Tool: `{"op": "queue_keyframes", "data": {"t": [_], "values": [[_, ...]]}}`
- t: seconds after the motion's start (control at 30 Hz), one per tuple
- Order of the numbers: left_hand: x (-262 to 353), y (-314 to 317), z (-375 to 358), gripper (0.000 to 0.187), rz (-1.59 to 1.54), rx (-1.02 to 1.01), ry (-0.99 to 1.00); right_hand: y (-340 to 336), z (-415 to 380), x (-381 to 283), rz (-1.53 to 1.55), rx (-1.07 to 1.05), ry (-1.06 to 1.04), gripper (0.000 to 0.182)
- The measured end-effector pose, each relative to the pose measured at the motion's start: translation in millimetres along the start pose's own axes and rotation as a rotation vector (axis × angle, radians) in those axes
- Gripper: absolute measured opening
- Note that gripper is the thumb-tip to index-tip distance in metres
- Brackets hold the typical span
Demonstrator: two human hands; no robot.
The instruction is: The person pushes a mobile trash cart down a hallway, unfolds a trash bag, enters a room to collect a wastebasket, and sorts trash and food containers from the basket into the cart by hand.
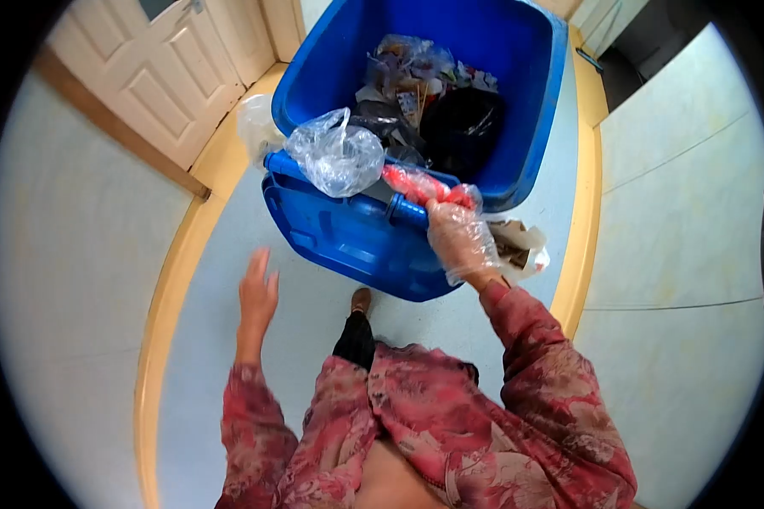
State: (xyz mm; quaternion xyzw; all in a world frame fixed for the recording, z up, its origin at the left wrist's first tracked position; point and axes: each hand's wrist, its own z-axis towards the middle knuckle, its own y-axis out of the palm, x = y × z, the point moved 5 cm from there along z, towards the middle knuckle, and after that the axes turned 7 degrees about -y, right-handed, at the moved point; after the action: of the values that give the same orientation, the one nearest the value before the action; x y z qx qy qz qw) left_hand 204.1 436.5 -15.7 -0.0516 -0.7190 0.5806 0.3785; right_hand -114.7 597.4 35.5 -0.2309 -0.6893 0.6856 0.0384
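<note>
At the near edge of the blue bin (pixel 542 119), head view: the gloved right hand (pixel 458 236) touches a red wrapper (pixel 412 183), its grip I cannot tell; the left hand (pixel 259 295), open, hangs apart; the wrapper looks light, soft, slippery, best gathered mid-length.

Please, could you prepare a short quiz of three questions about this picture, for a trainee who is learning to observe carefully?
1. Which hand has clear plastic over it? A) left only; B) right only; C) both.
2. True or false: the blue lid hangs open on the side of the blue bin nearest the person.
3. Fill the gap: the large bag inside the bin, to the right, is ____ in colour.

Key:
1. B: the right hand is covered; the left hand looks bare.
2. True.
3. Black.
</note>
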Motion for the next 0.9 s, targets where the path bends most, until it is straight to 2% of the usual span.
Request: {"op": "queue_keyframes", "data": {"t": [0.07,0.2,0.33,0.4,0.47,0.57,0.6,0.67,0.7,0.8,0.83,0.87,0.9], "values": [[-30.3,12.7,-69.1,0.038,-0.020,-0.124,-0.204,-2.2,2.2,0.9,0.027,-0.009,0.000,0.015],[-41.0,36.2,-194.4,0.035,-0.141,-0.194,-0.492,5.7,7.9,5.7,0.032,-0.024,-0.090,0.016],[-41.0,63.5,-301.8,0.034,-0.267,-0.128,-0.649,-6.8,-6.7,-8.4,-0.020,0.020,-0.054,0.019],[-35.7,75.9,-339.8,0.035,-0.435,-0.067,-0.801,3.0,-7.0,-5.2,-0.065,0.029,-0.047,0.020],[-32.7,77.0,-385.4,0.034,-0.459,-0.008,-0.865,-3.6,-12.0,-13.2,-0.093,0.021,-0.025,0.020],[-29.3,90.9,-467.0,0.031,-0.456,0.176,-1.036,10.3,-14.7,-1.7,-0.200,0.078,-0.124,0.020],[-31.3,100.3,-496.6,0.031,-0.465,0.209,-1.077,17.6,-13.8,1.3,-0.213,0.108,-0.178,0.022],[-32.3,117.7,-555.6,0.031,-0.375,0.333,-1.106,4.4,-20.4,-18.4,-0.158,0.020,-0.080,0.036],[-19.6,107.2,-569.7,0.029,-0.460,0.365,-1.217,4.5,-22.9,-22.0,-0.196,0.016,-0.069,0.033],[-2.1,117.7,-608.7,0.026,-0.483,0.541,-1.271,-2.2,-26.8,-29.4,-0.219,0.093,-0.176,0.030],[0.3,128.2,-612.8,0.026,-0.487,0.589,-1.253,8.2,-18.4,-9.6,-0.230,0.216,-0.319,0.050],[1.4,142.7,-612.1,0.025,-0.487,0.650,-1.255,-9.0,-30.2,-34.4,-0.195,0.136,-0.322,0.059],[2.4,149.9,-600.9,0.024,-0.428,0.681,-1.204,-10.9,-24.4,-23.4,-0.250,0.071,-0.228,0.066]]}}
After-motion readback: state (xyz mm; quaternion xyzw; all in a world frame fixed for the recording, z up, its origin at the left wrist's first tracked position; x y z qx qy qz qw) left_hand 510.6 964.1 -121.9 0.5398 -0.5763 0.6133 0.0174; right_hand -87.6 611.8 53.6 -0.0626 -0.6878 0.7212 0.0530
